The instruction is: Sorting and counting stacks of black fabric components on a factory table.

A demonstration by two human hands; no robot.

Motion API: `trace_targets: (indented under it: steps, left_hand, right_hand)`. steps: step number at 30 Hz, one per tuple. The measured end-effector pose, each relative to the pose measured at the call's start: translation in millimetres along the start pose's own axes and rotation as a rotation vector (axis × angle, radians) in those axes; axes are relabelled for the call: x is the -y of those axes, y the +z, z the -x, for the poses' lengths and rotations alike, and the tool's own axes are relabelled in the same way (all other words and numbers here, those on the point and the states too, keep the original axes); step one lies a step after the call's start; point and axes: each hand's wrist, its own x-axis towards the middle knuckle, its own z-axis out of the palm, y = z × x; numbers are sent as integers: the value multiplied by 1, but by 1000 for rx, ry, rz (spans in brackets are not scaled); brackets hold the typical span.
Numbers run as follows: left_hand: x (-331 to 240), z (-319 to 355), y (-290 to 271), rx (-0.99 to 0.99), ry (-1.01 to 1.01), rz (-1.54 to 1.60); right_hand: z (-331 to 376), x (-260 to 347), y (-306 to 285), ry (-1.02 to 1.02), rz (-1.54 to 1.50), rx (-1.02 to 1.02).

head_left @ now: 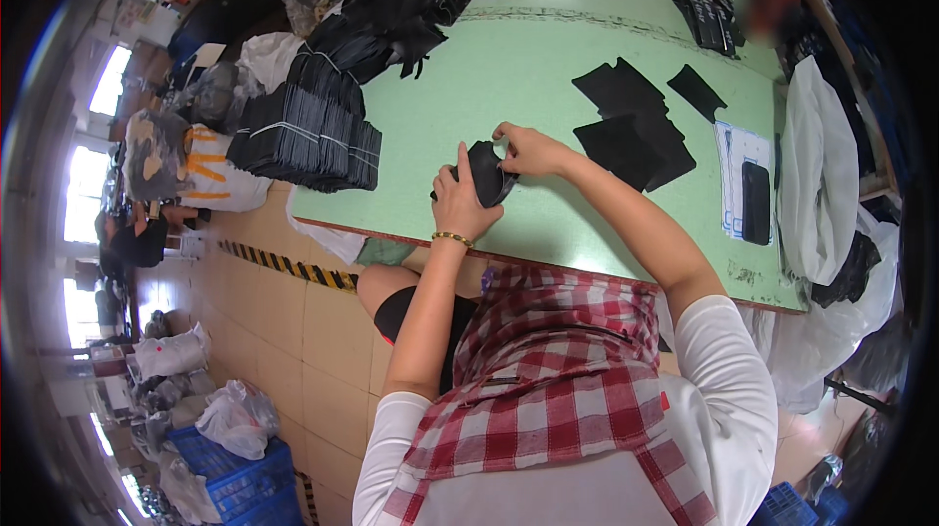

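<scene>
Both my hands hold one small black fabric piece [486, 174] just above the near edge of the green table [528, 66]. My left hand [460, 201] grips it from below and behind, a gold bracelet on that wrist. My right hand [525, 148] pinches its top edge with the fingertips. A few flat black fabric pieces [634, 125] lie on the table to the right of my hands.
A tall stack of bundled black pieces [311, 130] fills the table's left end, with a loose black heap [396, 7] behind it. A black phone [755, 201] lies on papers at the right, beside a white bag [820, 174]. Blue crates [240, 482] and bags sit on the tiled floor.
</scene>
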Motion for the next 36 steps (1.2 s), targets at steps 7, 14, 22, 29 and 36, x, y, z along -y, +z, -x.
trace_targets:
  steps: [7, 14, 22, 29, 36]
  left_hand:
    - [2, 2, -4, 31, -43, -74]
    - [0, 1, -2, -33, -20, -134]
    - [-3, 2, -5, -66, -54, -158]
    - [-1, -5, -5, 43, -87, -52]
    - [-12, -6, -3, 50, -107, -67]
  right_hand:
    - [16, 18, -4, -24, -135, 7]
    - [13, -9, 4, -4, -119, -22]
    - [8, -13, -2, 62, 227, -186]
    - [21, -3, 6, 41, 155, 126]
    - [9, -15, 8, -23, 391, -241]
